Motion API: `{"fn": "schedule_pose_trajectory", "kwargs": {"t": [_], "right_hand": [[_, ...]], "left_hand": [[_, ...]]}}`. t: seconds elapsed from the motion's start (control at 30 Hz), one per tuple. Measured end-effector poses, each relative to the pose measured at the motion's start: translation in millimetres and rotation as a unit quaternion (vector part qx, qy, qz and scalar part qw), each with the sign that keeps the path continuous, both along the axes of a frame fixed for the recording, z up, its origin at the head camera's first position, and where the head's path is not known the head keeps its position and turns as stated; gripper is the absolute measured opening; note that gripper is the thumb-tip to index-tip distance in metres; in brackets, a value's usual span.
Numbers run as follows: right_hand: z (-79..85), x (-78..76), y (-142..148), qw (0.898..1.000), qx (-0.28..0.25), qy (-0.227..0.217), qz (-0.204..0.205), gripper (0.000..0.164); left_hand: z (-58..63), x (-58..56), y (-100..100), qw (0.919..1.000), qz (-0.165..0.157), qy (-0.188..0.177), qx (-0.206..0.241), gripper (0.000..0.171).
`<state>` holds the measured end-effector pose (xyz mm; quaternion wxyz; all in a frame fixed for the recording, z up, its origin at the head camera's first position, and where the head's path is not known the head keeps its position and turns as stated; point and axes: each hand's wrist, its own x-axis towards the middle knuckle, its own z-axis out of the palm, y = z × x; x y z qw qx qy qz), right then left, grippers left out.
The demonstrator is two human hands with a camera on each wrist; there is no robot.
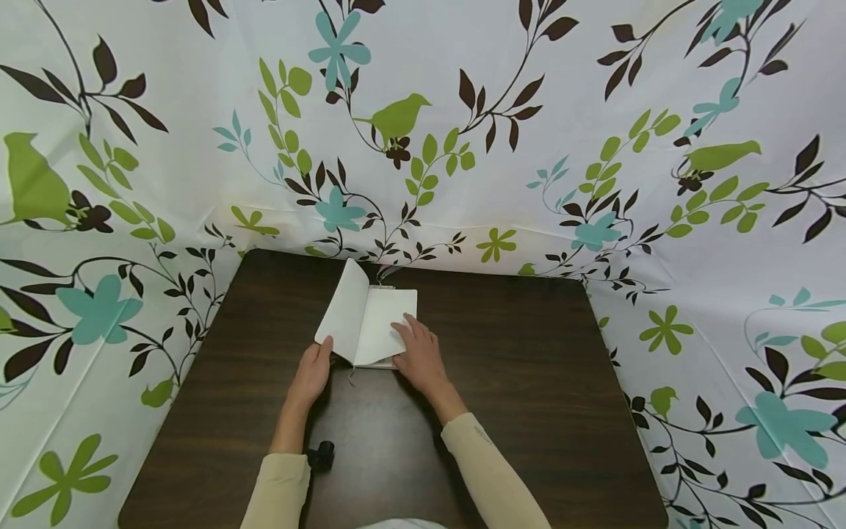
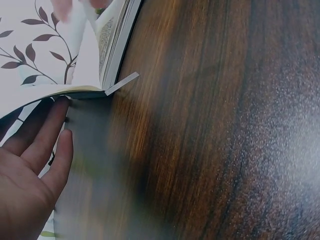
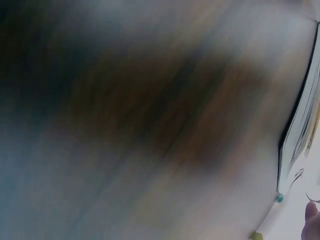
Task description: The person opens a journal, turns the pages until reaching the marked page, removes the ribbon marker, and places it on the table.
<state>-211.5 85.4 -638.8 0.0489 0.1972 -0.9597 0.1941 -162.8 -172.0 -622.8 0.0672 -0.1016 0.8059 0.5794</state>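
Observation:
An open notebook (image 1: 386,323) with blank white pages lies near the table's far edge, its left leaves raised at a tilt. My left hand (image 1: 311,375) holds those left leaves at their lower corner, thumb on top. In the left wrist view, the fingers of the left hand (image 2: 35,165) are under the notebook (image 2: 90,65), and a ribbon bookmark (image 2: 122,84) sticks out from its spine. Fingers of my right hand (image 1: 423,356) rest on the right page near its outer edge. The right wrist view catches only the notebook's edge (image 3: 300,130) and a fingertip (image 3: 311,222).
The dark wooden table (image 1: 529,382) extends around the notebook. A patterned white curtain (image 1: 463,198) surrounds the table's back and sides. A black wrist device (image 1: 322,456) sits at the left sleeve. Much of the right wrist view is blurred.

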Motion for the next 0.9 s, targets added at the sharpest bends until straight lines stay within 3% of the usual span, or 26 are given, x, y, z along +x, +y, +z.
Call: {"fn": "schedule_pose_trajectory", "kwargs": {"t": [0.13,0.27,0.4,0.53,0.73,0.9], "right_hand": [[0.2,-4.0,-4.9,0.989,-0.127,-0.016,-0.076,0.088],[3.4,-2.2,-14.4,0.975,-0.191,-0.073,-0.090,0.081],[9.8,4.9,-30.9,0.978,-0.166,-0.120,-0.044,0.063],[11.9,11.1,-47.8,0.980,-0.146,-0.134,0.001,0.059],[9.0,15.5,-59.9,0.982,-0.133,-0.120,0.051,0.057],[8.7,17.4,-64.6,0.983,-0.119,-0.115,0.076,0.056]], "left_hand": [[2.1,0.8,0.6,1.0000,0.001,-0.006,0.002,0.062],[2.4,1.2,0.4,0.9999,-0.002,-0.009,0.005,0.067],[2.4,1.8,2.1,0.9999,0.001,-0.010,0.004,0.068],[2.5,2.0,3.7,0.9999,0.000,-0.010,0.010,0.068],[3.2,2.4,4.0,0.9996,-0.002,-0.004,0.026,0.065],[1.2,0.6,4.2,0.9959,-0.022,0.020,0.085,0.062]]}}
